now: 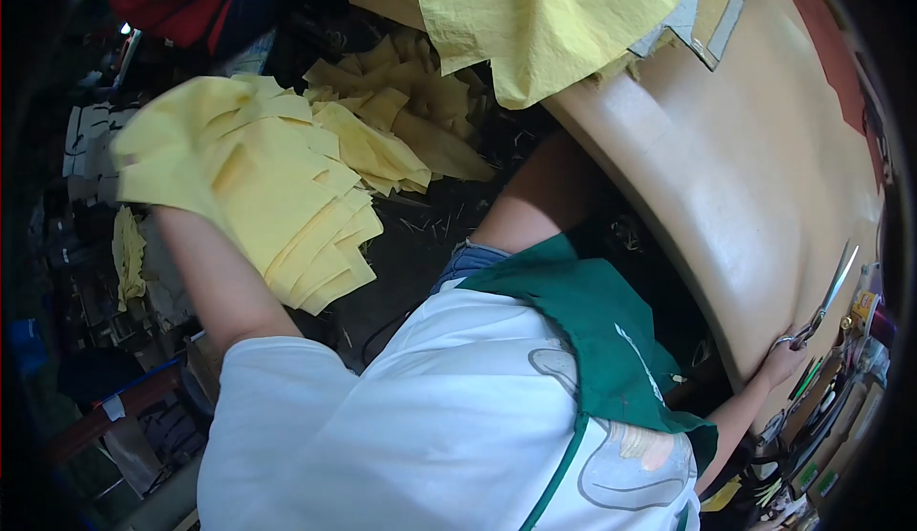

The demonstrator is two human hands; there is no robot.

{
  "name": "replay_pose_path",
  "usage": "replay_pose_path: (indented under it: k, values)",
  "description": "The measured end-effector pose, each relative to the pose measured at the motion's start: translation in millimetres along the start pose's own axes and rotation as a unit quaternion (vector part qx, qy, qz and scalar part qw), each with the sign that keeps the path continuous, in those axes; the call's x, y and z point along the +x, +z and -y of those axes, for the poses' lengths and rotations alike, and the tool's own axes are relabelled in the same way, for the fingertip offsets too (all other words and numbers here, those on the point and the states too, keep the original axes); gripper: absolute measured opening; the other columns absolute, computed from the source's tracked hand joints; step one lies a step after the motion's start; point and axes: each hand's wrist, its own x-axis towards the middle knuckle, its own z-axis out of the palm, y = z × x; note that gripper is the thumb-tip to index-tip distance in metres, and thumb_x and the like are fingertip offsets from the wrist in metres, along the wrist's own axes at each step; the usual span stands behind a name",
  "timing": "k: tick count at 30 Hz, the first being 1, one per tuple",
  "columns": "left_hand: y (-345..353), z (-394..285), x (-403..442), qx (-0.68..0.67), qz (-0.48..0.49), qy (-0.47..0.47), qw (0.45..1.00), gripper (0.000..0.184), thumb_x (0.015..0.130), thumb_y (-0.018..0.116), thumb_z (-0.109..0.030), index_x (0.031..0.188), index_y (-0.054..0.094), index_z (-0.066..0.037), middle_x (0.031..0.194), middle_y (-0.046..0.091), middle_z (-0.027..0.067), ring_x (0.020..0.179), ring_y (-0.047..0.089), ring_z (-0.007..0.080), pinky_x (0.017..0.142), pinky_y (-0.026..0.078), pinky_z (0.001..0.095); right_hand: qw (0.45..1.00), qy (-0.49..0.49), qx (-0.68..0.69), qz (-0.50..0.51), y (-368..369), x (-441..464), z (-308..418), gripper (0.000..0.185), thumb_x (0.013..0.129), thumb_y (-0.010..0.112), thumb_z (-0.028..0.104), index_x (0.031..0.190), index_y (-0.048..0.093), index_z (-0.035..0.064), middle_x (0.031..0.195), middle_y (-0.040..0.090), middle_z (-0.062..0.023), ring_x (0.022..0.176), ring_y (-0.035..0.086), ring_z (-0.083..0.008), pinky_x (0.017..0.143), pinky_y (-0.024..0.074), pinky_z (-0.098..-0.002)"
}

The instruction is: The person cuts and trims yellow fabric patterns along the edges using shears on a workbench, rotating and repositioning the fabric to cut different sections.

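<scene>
At the left, my left hand (131,161) is almost wholly covered by a piece of yellow cloth (177,144), which it holds; just a bit of a fingertip shows and the cloth is blurred. Below and beside it lies a fanned stack of yellow cloth pieces (296,201). Over at the right edge of the tan table (726,178), my right hand (785,361) is closed around the handles of metal scissors (833,292). The scissor blades point up and away from me, over the tabletop.
More yellow cloth (554,15) hangs over the table's far edge beside a grey-edged board (712,30). Crumpled yellow pieces (411,101) lie low behind the stack. Another person in a red and blue top (205,10) is at the upper left. Tools and pens (807,378) crowd the right edge.
</scene>
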Motion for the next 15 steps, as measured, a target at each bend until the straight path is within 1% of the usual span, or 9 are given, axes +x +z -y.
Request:
replay_pose_path:
  k: [4, 6, 7, 8, 10, 11, 13, 14, 15]
  values:
    - [-1, -120, 42, -0.11, 0.053, 0.089, 0.989, 0.033, 0.084, 0.045, -0.027, 0.106, 0.048, -0.003, 0.099, 0.055, 0.0176, 0.096, 0.053, 0.0301, 0.083, 0.041, 0.0366, 1.0, -0.013, 0.019, -0.018, 1, -6, 8, 0.045, 0.079, 0.058, 0.037, 0.091, 0.055, -0.0058, 0.086, 0.057, -0.0213, 0.085, 0.053, -0.0325, 0.075, 0.0407, -0.0368]
    - [20, -191, 32, -0.176, 0.137, 0.13, 0.966, 0.034, 0.084, 0.045, -0.029, 0.105, 0.048, -0.002, 0.099, 0.054, 0.0178, 0.096, 0.052, 0.0298, 0.083, 0.041, 0.036, 0.999, -0.023, 0.026, -0.019, -2, -6, 9, 0.042, 0.079, 0.058, 0.035, 0.089, 0.055, -0.006, 0.084, 0.057, -0.0215, 0.081, 0.053, -0.0325, 0.072, 0.0408, -0.0375]
    - [36, -232, 20, -0.22, 0.186, 0.15, 0.946, 0.034, 0.084, 0.044, -0.029, 0.105, 0.048, -0.002, 0.1, 0.054, 0.0179, 0.096, 0.052, 0.0296, 0.083, 0.04, 0.0358, 0.996, -0.064, 0.051, -0.025, 9, 1, -9, 0.04, 0.079, 0.058, 0.031, 0.09, 0.055, -0.007, 0.08, 0.057, -0.0181, 0.074, 0.052, -0.0281, 0.07, 0.0408, -0.0356]
    - [53, -269, 5, -0.263, 0.234, 0.164, 0.922, 0.035, 0.084, 0.044, -0.03, 0.104, 0.049, -0.002, 0.1, 0.054, 0.0179, 0.096, 0.052, 0.0294, 0.083, 0.04, 0.0355, 0.996, -0.029, 0.084, -0.006, 1, -5, 6, 0.036, 0.08, 0.056, 0.029, 0.088, 0.056, -0.0069, 0.073, 0.057, -0.0177, 0.069, 0.052, -0.0264, 0.065, 0.0404, -0.0366]
    - [90, -348, -39, -0.356, 0.349, 0.186, 0.847, 0.036, 0.084, 0.044, -0.031, 0.104, 0.049, -0.002, 0.1, 0.054, 0.0181, 0.096, 0.052, 0.029, 0.084, 0.04, 0.0349, 0.993, 0.055, 0.103, 0.02, -31, -29, 56, 0.033, 0.074, 0.061, 0.024, 0.089, 0.057, -0.0047, 0.072, 0.057, -0.0171, 0.069, 0.053, -0.0283, 0.063, 0.0405, -0.0367]
    - [107, -392, -69, -0.401, 0.409, 0.197, 0.796, 0.036, 0.084, 0.044, -0.032, 0.103, 0.049, -0.002, 0.1, 0.054, 0.0182, 0.096, 0.052, 0.0289, 0.084, 0.04, 0.0346, 0.995, 0.058, 0.059, -0.059, -31, -33, 59, 0.032, 0.074, 0.061, 0.023, 0.091, 0.056, -0.0038, 0.073, 0.056, -0.015, 0.069, 0.053, -0.0265, 0.064, 0.0405, -0.0355]
    - [128, -475, -141, -0.473, 0.511, 0.218, 0.684, 0.037, 0.084, 0.044, -0.033, 0.103, 0.049, -0.002, 0.101, 0.054, 0.0183, 0.097, 0.052, 0.0285, 0.084, 0.04, 0.034, 0.985, 0.066, 0.138, -0.081, -23, -36, 41, 0.027, 0.075, 0.061, 0.024, 0.085, 0.054, -0.001, 0.08, 0.056, -0.0176, 0.073, 0.053, -0.0295, 0.067, 0.0406, -0.0376]
    - [132, -509, -181, -0.496, 0.556, 0.226, 0.627, 0.037, 0.084, 0.043, -0.034, 0.102, 0.049, -0.002, 0.101, 0.054, 0.0184, 0.097, 0.052, 0.0283, 0.084, 0.04, 0.0337, 0.97, 0.096, 0.213, -0.068, -22, -38, 35, 0.029, 0.073, 0.065, 0.023, 0.086, 0.053, -0.0008, 0.077, 0.055, -0.0159, 0.073, 0.053, -0.0296, 0.068, 0.0412, -0.0368]
    - [135, -541, -221, -0.511, 0.592, 0.236, 0.577, 0.038, 0.085, 0.043, -0.035, 0.102, 0.049, -0.002, 0.101, 0.054, 0.0185, 0.097, 0.052, 0.0281, 0.084, 0.04, 0.0335, 0.969, 0.121, 0.199, -0.079, -30, -46, 35, 0.031, 0.072, 0.066, 0.023, 0.086, 0.052, -0.0009, 0.077, 0.056, -0.0155, 0.073, 0.053, -0.0293, 0.069, 0.0413, -0.0366]
